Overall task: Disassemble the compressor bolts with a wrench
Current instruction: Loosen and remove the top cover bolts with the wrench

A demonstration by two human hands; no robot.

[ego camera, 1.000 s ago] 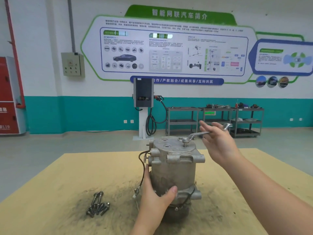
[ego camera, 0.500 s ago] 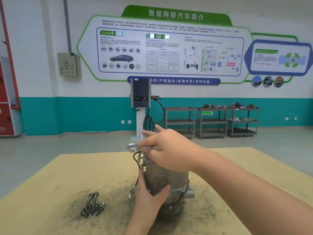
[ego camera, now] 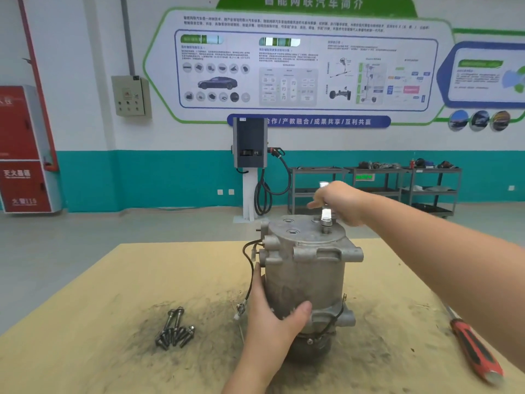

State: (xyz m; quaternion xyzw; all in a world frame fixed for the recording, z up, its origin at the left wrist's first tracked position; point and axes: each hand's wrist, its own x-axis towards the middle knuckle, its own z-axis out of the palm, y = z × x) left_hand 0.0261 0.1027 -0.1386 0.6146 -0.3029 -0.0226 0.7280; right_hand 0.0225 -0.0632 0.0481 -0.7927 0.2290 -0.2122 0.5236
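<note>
Grey cast-metal compressor is standing upright near the middle of the tan board tabletop, w/ dark sooty smudges spreading round its base. Left hand is wrapping the compressor's near-left side low down, thumb curling across the front of the body, fingers hidden behind it. Right hand is reaching in from the right, hovering over the far edge of the top plate and gripping the wrench in a fist; the shiny handle is sticking out past the hand on the far side, and the wrench's near end is sitting on a raised bolt at the right of the top. Two empty threaded holes are showing at the left of that plate. Black wire is looping down the compressor's left side. Loose bolts are lying in a small heap on the table, left of the compressor & apart from it. Red-and-black screwdriver is lying at near right, partly under the right forearm.
</note>
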